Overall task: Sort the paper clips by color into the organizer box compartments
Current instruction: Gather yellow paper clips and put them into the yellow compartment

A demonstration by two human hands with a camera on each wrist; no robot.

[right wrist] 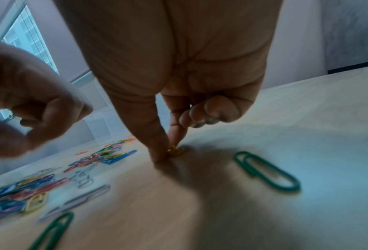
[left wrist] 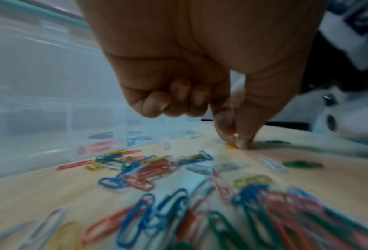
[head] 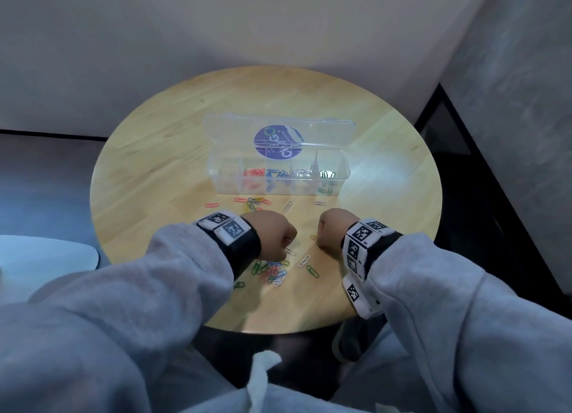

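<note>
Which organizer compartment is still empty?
The leftmost compartment of the clear plastic organizer box on the table: it holds no clips, while the others hold red, blue, silver and green ones.

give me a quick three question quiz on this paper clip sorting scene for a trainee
1. True or false: the lid of the organizer box is closed.
2. Which colour of paper clip does the right hand pinch against the table? A green, B yellow, C blue.
3. Fill in: in the head view, the only box compartment with no clips in it is the ___ one.

Key:
1. False, the lid stands open behind the box.
2. B, the yellow paper clip.
3. Leftmost; the others hold red, blue, white and green clips.
</note>
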